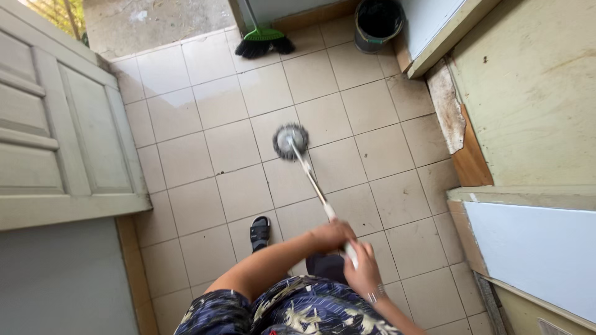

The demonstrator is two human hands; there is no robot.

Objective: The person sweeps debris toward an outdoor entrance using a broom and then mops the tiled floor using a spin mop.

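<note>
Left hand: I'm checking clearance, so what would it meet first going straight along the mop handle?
Probably the round mop head on the tiled floor; the left hand points down the handle.

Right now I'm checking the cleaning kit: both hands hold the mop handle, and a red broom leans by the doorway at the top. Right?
Not quite: the broom is green, as the head view shows. Both the left hand and right hand do hold the mop handle.

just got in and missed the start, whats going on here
A person stands on a tiled floor, gripping a mop handle with both hands: left hand higher on the pole, right hand below it. The round mop head rests flat on the tiles ahead. A green broom and dark bucket sit by the far wall.
</note>
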